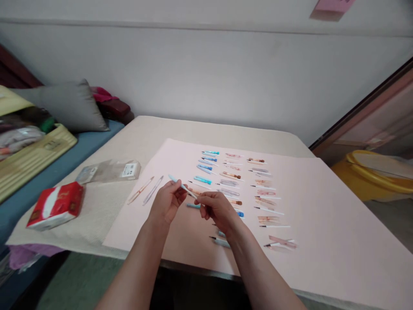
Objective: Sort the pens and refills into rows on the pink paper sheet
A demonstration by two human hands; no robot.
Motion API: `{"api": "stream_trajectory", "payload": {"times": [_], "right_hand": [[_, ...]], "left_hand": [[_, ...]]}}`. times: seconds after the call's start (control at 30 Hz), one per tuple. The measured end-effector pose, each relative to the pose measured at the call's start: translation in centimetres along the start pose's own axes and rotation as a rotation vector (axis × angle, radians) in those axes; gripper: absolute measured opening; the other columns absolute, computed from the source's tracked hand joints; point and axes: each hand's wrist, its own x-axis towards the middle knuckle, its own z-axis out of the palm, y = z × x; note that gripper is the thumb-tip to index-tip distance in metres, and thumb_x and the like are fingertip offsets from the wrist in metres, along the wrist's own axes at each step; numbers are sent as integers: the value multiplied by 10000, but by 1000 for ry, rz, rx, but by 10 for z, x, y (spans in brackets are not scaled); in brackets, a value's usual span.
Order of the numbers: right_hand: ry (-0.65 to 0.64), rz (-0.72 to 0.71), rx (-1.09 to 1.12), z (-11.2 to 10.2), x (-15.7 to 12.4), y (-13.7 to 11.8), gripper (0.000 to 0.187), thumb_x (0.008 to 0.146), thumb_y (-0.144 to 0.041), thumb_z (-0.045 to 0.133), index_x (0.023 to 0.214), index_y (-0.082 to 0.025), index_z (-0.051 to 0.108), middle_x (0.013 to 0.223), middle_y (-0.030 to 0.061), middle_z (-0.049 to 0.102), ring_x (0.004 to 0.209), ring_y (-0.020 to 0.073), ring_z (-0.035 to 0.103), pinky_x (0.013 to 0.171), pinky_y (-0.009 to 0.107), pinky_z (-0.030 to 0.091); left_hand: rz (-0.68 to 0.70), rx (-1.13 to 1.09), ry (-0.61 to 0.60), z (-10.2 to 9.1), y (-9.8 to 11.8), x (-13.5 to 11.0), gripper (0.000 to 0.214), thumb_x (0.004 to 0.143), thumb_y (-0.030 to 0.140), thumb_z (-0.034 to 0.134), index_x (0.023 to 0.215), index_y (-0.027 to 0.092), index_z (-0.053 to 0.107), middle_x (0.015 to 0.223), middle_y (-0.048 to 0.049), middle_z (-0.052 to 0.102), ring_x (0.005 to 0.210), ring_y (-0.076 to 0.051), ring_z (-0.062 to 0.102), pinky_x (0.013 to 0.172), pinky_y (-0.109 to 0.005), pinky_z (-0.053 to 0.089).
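We have both bare hands near each other over the pale pink flat sheet [329, 215], fingers closed on one slim pale-blue and white pen [184, 187]. Left hand [168, 199] pinches it around the pale-blue part; right hand [215, 207] grips the white end. Pen is tilted, pale-blue end up-left.

Nearest on the sheet: a grey-blue barrel with a dark-tipped rod [220, 242], partly behind our right forearm [250, 249], and a translucent pink barrel [284, 242] crossing a white rod at right. Red and white soft plastic pack [60, 204] sits left, off the sheet, on the cream cloth-covered table [180, 127]. Two slim pens, one orange-toned [141, 190], one lavender [153, 190], lie apart at the sheet's left. Near the red pack we see a clear plastic package with a white label [111, 171]. Past our hands, turquoise barrels [202, 180] and blue barrels [205, 167] run in a column. Behind the table: plain white wall [226, 77].
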Motion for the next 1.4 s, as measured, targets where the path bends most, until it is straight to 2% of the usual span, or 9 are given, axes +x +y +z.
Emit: {"api": "stream_trajectory", "payload": {"times": [0.57, 0.8, 0.93, 1.07, 1.2, 1.4], "right_hand": [[-19, 36, -89, -9, -6, -3, 114, 684, -230, 577, 636, -134, 616, 360, -20, 520, 315, 64, 392, 375, 200, 231], [-18, 23, -182, -16, -10, -4, 112, 690, -244, 577, 640, -146, 597, 389, -21, 533, 349, 79, 420, 396, 206, 286], [-1, -23, -387, -19, -9, 2, 113, 711, -238, 547, 631, -164, 575, 466, -8, 584, 425, 97, 491, 435, 205, 341], [12, -104, -623, -22, -8, 10, 132, 753, -239, 496, 674, -184, 587, 525, -12, 608, 491, 111, 527, 502, 218, 378], [80, -207, -932, -22, -10, 11, 167, 802, -246, 472, 700, -205, 597, 600, -16, 624, 549, 111, 532, 544, 221, 337], [168, -311, -1394, -17, -13, 9, 165, 849, -240, 470, 772, -221, 615, 830, 11, 634, 769, 140, 555, 588, 233, 296]], "left_hand": [[6, -101, 94, -15, 15, 10, 43, 781, 117, 596, 756, 115, 560, 720, -63, 626, 603, -97, 611, 490, -161, 500], [41, -164, 132, -18, 23, 10, 56, 775, 70, 582, 757, 119, 561, 688, -48, 618, 593, -106, 623, 474, -160, 506], [27, -198, 131, -17, 24, 11, 62, 774, 70, 586, 762, 121, 554, 691, -39, 609, 605, -107, 627, 475, -156, 507], [-72, -292, 118, -18, 24, 13, 56, 797, 80, 564, 794, 130, 541, 718, -38, 601, 626, -102, 624, 469, -145, 497], [-180, -402, 82, -19, 25, 13, 39, 838, 103, 515, 816, 135, 518, 727, -36, 587, 602, -77, 601, 468, -133, 485], [-207, -427, 12, -21, 26, 13, 14, 845, 127, 513, 838, 138, 511, 747, -32, 581, 557, -57, 568, 455, -137, 470]]}}
